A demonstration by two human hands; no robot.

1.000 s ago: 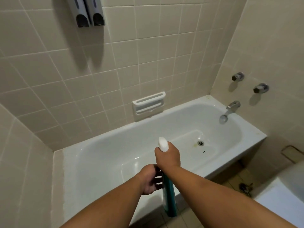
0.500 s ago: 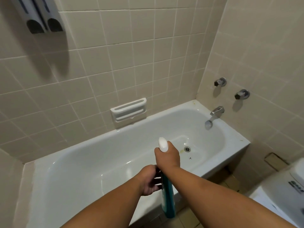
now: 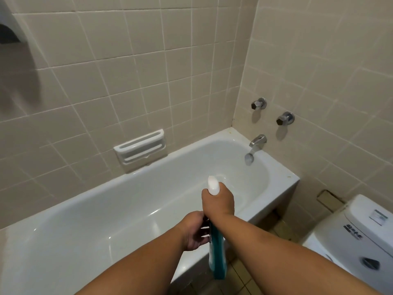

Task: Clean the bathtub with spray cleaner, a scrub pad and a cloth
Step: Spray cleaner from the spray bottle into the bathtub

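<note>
Since a second ago only the view turns rightward, and a toilet cistern (image 3: 350, 231) enters at lower right. The grip is unchanged: the right hand (image 3: 218, 201) still wraps the white head of the teal spray bottle (image 3: 217, 252) at low centre, and the left hand (image 3: 194, 231) curls on its neck. The bottle points over the bathtub (image 3: 282, 173) — I judge spraying has not yet begun.

Head-worn view down onto bathtub (image 3: 85, 220) (near)

Bathtub (image 3: 89, 226) white; spray bottle (image 3: 217, 252) teal, white cap; wall tiles (image 3: 148, 77) beige, pale grout; taps (image 3: 258, 103) chrome.

loc: bathrm | evid: tub (image 3: 106, 209), tiled wall (image 3: 148, 71), taps (image 3: 285, 118), toilet (image 3: 350, 241)
</note>
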